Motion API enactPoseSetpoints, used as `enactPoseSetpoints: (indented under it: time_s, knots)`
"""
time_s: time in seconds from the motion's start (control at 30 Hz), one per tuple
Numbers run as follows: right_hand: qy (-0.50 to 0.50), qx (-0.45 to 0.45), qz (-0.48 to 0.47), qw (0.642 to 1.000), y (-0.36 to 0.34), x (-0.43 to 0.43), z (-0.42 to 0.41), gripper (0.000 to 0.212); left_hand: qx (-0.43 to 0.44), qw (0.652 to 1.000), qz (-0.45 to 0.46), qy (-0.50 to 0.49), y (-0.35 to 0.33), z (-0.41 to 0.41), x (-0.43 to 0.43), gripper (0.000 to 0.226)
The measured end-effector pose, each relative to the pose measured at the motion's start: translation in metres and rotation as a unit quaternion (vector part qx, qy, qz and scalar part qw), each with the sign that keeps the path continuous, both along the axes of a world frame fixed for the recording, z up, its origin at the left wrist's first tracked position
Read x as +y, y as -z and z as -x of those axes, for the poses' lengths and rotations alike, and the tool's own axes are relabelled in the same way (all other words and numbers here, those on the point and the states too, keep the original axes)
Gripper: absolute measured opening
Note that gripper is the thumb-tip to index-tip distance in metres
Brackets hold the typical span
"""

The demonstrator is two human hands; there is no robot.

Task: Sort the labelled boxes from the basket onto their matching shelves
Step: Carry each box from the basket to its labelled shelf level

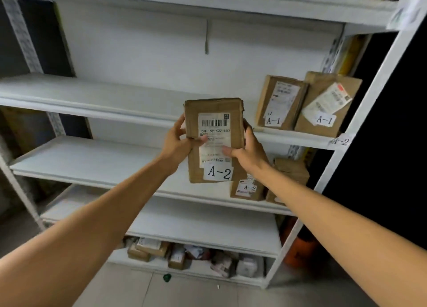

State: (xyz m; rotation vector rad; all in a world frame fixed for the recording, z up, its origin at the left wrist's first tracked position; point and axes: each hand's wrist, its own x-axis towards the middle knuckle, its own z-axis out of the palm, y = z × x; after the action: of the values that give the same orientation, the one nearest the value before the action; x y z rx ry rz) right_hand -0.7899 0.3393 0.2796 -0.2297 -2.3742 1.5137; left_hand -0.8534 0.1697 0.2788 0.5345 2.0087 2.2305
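Note:
I hold a brown cardboard box upright in front of the white shelving, its white label reading A-2 at the bottom. My left hand grips its left edge, thumb across the label. My right hand grips its right edge, thumb on the front. Behind it, on the shelf under the A-2 tag, stands another box marked A-2. Two boxes marked A-1 lean on the shelf above.
A further brown box sits right of the shelved A-2 box. The lowest shelf holds several small parcels. A white upright post bounds the rack on the right, with an orange object beyond it near the floor.

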Motion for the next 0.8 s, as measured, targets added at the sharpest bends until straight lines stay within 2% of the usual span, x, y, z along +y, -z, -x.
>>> enactPoseSetpoints:
  time_s: [0.07, 0.2, 0.33, 0.43, 0.5, 0.67, 0.8]
  knots:
    - [0.003, -0.034, -0.044, 0.998, 0.013, 0.002, 0.002, 0.086, -0.05, 0.999, -0.014, 0.002, 0.021, 0.004, 0.005, 0.063]
    - [-0.008, -0.07, -0.07, 0.995, 0.047, 0.001, 0.014, 0.06, -0.14, 0.99, -0.007, -0.013, 0.071, 0.016, 0.005, 0.067]
    - [0.022, -0.076, -0.04, 0.996, 0.096, 0.002, 0.045, 0.036, -0.185, 0.982, 0.008, -0.027, 0.12, 0.042, 0.005, 0.069]
    - [0.036, -0.103, -0.011, 0.994, 0.128, 0.006, 0.076, 0.029, -0.206, 0.978, 0.024, -0.031, 0.147, 0.07, 0.01, 0.071]
    - [0.039, -0.109, -0.011, 0.993, 0.143, 0.011, 0.101, 0.022, -0.218, 0.974, 0.026, -0.051, 0.163, 0.088, 0.016, 0.064]
    - [0.041, -0.107, -0.022, 0.993, 0.157, 0.021, 0.161, 0.024, -0.233, 0.969, 0.03, -0.079, 0.188, 0.135, 0.032, 0.049]
    - [0.064, -0.122, 0.036, 0.99, 0.17, 0.036, 0.187, 0.022, -0.217, 0.972, 0.054, -0.074, 0.186, 0.171, 0.051, 0.045]
